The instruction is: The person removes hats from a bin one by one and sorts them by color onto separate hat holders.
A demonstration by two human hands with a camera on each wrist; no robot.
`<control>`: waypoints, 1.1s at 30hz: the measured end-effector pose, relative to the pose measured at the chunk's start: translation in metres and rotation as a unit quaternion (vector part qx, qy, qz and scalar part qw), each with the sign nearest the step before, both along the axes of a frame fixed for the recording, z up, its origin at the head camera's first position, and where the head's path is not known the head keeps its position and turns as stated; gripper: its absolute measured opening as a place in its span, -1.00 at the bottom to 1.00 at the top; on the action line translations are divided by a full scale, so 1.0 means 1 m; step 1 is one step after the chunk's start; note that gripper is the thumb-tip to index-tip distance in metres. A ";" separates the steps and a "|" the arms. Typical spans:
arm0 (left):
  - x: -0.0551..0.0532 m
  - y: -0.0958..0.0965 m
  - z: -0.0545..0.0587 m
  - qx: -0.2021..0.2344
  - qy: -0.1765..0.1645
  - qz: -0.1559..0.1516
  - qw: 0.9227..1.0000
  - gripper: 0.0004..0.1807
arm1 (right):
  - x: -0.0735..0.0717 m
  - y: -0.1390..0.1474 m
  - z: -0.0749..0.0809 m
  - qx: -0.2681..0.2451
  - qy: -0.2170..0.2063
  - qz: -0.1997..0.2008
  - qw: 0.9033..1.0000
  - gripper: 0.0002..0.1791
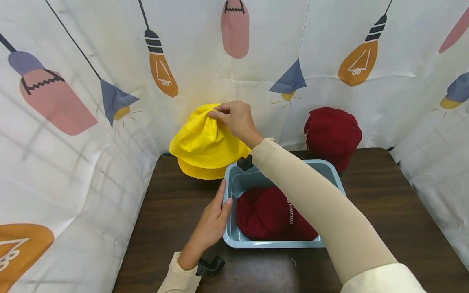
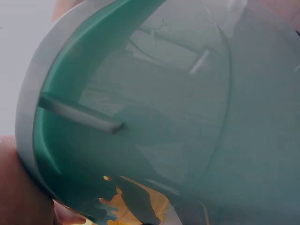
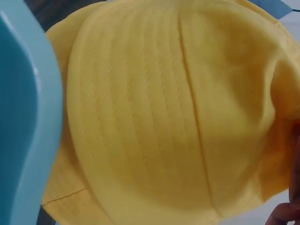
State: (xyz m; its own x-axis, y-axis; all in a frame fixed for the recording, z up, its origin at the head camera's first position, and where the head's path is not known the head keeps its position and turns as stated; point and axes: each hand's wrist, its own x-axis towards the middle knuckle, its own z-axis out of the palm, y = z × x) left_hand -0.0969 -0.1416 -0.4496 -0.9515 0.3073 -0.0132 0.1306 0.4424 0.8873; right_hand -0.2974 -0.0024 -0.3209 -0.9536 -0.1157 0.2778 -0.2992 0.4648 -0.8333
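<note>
A light-blue rectangular plastic bin (image 1: 275,245) is set on a dark brown wood-grain table (image 1: 168,244), and its left side is held by the left hand (image 1: 211,221), with the thumb laid over the rim and the extended fingers against the wall. Just beyond the bin's far left corner, a bright yellow fabric hat (image 1: 203,144) with a stitched brim is grasped by the right hand (image 1: 236,119); its crown is pinched between thumb and fingers and drawn into folds. In the right wrist view, the hat's brim is seen beside the bin's rim; whether the two are touching cannot be told. Inside the bin, a dark red cloth cap (image 1: 261,215) with white lettering is partly covered by the right sleeve. At the bin's far right corner, a rounded dark red cloth item (image 1: 333,132) is placed near a white backdrop (image 1: 205,44) printed with hanging lamps.
</note>
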 end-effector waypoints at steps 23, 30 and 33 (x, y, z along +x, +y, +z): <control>-0.012 -0.025 0.022 -0.033 0.024 0.053 0.998 -0.37 | -0.008 0.048 -0.011 -0.098 -0.035 0.004 0.995 -0.46; -0.043 -0.069 0.052 0.018 0.089 0.207 0.974 -0.43 | -0.007 0.066 -0.018 -0.144 -0.128 -0.057 0.980 -0.32; -0.061 -0.089 0.061 0.053 0.083 0.271 0.957 -0.41 | -0.005 0.071 -0.022 -0.171 -0.189 -0.072 0.964 -0.24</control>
